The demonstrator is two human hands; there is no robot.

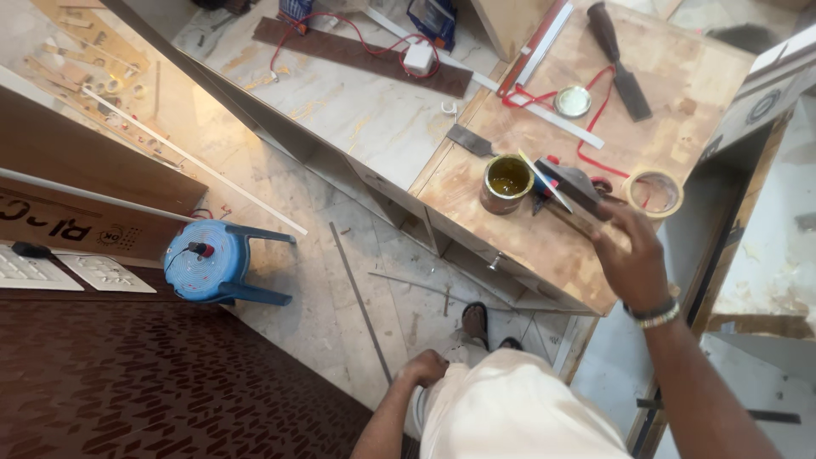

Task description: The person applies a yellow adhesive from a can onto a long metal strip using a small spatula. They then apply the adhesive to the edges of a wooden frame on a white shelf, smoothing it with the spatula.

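Overhead, right hand [627, 255] grips a thin flat strip [546, 181] over the round glue tin [507, 183].

The scene is seen from a single head-worn camera, set high and tilted steeply down over the person's own body. The plywood worktop [544, 246] is taken in at right and far, within arm's reach, while the marble floor [340, 289] lies well below at centre. A blue stool [208, 259] is caught at left. No second view is given, so nothing is shared.
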